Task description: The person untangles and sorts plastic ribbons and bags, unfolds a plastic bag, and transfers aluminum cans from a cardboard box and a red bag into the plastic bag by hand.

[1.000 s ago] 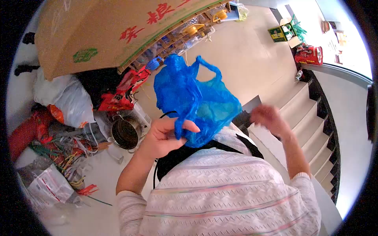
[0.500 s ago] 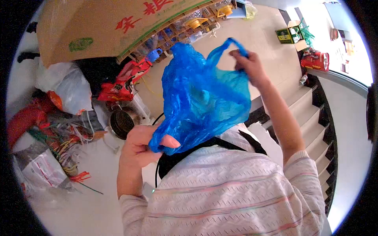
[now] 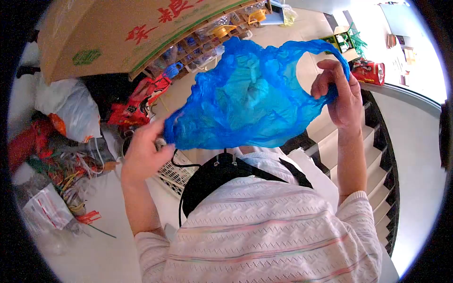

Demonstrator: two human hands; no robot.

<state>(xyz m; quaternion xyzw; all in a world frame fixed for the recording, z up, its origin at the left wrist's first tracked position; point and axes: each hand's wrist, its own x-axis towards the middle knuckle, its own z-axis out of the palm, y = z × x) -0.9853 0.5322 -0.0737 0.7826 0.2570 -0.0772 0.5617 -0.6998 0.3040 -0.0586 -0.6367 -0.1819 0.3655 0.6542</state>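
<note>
A blue plastic bag (image 3: 250, 94) is spread out between my two hands, in front of my chest. Its handle loop on the right passes around the fingers of my right hand (image 3: 342, 92), which are curled on it. At the bag's left end is my left hand (image 3: 147, 150), slightly blurred, with thumb and fingers at the gathered blue edge. Something pale shows faintly through the thin plastic near the middle of the bag.
A large cardboard box (image 3: 113, 37) stands at the upper left, beside a rack with yellow-handled containers. White bags (image 3: 71, 106), a red package (image 3: 139, 101) and tangled cords lie left. A white basket (image 3: 172, 174) is below my left hand. Stairs (image 3: 373, 174) descend at right.
My right hand has moved right and slightly down, stretching the bag sideways. My left hand has moved up and left with the bag's other end. The bag is now wider and flatter.
</note>
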